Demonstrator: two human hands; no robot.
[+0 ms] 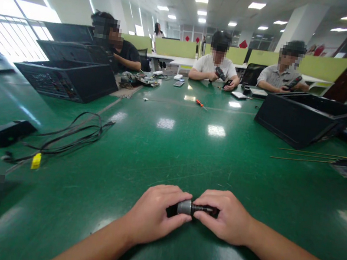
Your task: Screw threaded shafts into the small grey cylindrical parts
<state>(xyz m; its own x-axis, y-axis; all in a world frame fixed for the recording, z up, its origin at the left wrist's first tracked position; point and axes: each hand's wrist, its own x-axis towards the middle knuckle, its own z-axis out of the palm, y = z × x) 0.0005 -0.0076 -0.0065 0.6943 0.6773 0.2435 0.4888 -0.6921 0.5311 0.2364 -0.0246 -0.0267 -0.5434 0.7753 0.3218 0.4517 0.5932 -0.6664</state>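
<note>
Low in the middle of the view, both my hands meet over the green table on one dark, slim cylindrical tool with a grey collar [184,207]. My left hand [156,208] is closed around its black end, thumb and fingers reaching to the collar. The fingertips of my right hand [228,218] pinch the narrower, ribbed dark part just right of the collar. The tool lies sideways between the hands, which nearly touch. My fingers cover much of it, so its exact kind cannot be made out.
Black cables [73,136] with a yellow tag and a black box [8,132] lie to the left. Black computer cases [69,78] stand left, another case [300,119] right. A red screwdriver [200,103] lies ahead. Thin rods [307,155] jut from the right. Three people sit across.
</note>
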